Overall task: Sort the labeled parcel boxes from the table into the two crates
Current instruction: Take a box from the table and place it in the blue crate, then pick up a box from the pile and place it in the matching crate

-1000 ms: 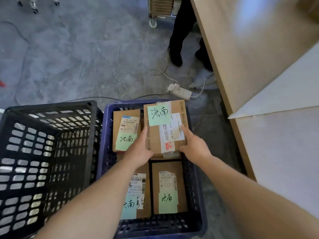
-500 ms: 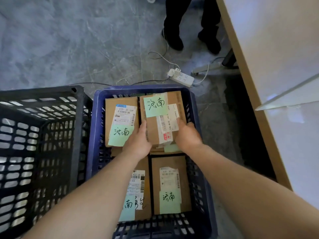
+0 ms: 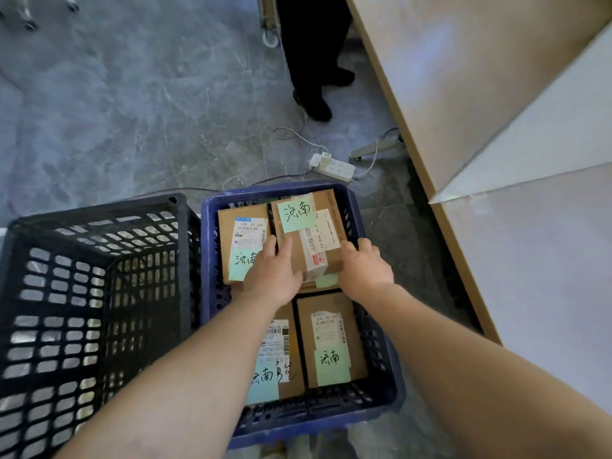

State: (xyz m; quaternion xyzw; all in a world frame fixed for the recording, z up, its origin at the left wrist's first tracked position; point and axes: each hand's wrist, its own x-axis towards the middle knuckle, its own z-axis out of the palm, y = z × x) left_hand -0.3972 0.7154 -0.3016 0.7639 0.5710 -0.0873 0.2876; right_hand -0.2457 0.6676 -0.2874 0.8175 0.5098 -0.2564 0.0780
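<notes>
A blue crate (image 3: pixel 384 402) on the floor holds several brown parcel boxes with green handwritten labels. Both my hands hold one parcel box (image 3: pixel 306 233) at the crate's far right, sitting on top of another box. My left hand (image 3: pixel 271 276) grips its left edge, thumb on top. My right hand (image 3: pixel 364 268) grips its right edge. Another labeled box (image 3: pixel 243 240) lies at the far left, and two more (image 3: pixel 331 339) lie at the near side, one partly under my left forearm. A black crate (image 3: pixel 99 293) stands to the left, with no box visible inside.
A wooden table (image 3: pixel 496 94) with white boards runs along the right. A white power strip (image 3: pixel 332 165) and cables lie on the grey floor beyond the blue crate. A person's dark legs (image 3: pixel 314 61) stand further back.
The parcel box has gone down into the blue crate's far right corner, with both hands still on its edges. The view has shifted slightly.
</notes>
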